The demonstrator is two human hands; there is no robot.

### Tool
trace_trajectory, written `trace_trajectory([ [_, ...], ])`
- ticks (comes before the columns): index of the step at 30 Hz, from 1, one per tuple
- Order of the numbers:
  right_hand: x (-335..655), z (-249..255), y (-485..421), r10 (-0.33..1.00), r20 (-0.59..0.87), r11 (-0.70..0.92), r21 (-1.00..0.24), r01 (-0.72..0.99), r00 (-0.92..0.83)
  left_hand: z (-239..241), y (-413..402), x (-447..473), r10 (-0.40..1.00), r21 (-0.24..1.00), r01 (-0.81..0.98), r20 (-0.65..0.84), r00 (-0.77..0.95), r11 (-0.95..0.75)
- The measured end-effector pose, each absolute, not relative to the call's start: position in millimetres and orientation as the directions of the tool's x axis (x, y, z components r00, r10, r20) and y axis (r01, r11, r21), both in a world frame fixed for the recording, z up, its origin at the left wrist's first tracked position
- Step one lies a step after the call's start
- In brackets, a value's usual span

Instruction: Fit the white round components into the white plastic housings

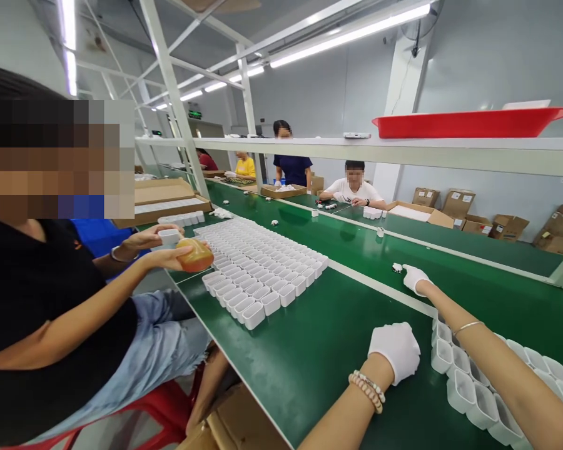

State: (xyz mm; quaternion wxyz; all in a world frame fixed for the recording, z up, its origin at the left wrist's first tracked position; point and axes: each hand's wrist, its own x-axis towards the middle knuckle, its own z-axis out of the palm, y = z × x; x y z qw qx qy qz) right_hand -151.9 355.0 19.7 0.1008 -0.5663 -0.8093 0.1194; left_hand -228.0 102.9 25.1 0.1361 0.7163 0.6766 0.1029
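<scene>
My right hand [416, 280], in a white glove, reaches over the green conveyor belt [356, 247]. Its index finger is stretched out beside a small white-and-black part [396, 267]; whether they touch I cannot tell. My left hand [395, 351], also gloved, is curled closed above the green table [309, 350], its fingers turned away from me, so anything inside is hidden. Open white plastic cases [462, 390] stand in rows under my right forearm. A larger block of the same white cases [254, 314] fills the table further left.
At the left a seated person holds a white case [169, 236] and an amber object [194, 256]. A shelf [309, 147] crosses above the belt, bearing a red tray [469, 123]. Several people work across the line. Cardboard boxes [458, 203] stand by the far wall.
</scene>
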Motion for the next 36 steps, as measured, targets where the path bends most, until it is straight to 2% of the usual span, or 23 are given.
trace_trajectory([
  [8,-143.8,-2.0,384.3,0.934,-0.008,0.338,-0.311,0.888,-0.358,26.2,103.7,-227.9,0.997,0.344,0.938,-0.037,0.071,-0.055],
  [14,-126.8,-4.3,388.4,0.935,0.01,0.334,-0.364,0.869,-0.355,22.2,102.6,-229.5,0.997,0.325,0.944,-0.037,0.064,-0.049],
  [26,-107.9,31.1,357.8,0.931,-0.028,0.304,-0.496,0.813,-0.365,28.4,96.2,-232.3,0.999,0.29,0.956,-0.03,0.043,-0.033],
  [34,-100.7,85.2,286.4,0.827,0.071,0.437,-0.704,0.559,-0.557,39.5,86.0,-231.9,0.995,0.321,0.947,0.096,-0.017,-0.015],
  [36,-87.5,99.9,253.3,0.796,0.108,0.455,-0.755,0.472,-0.595,39.2,84.0,-229.7,0.977,0.338,0.941,0.206,-0.055,-0.018],
])
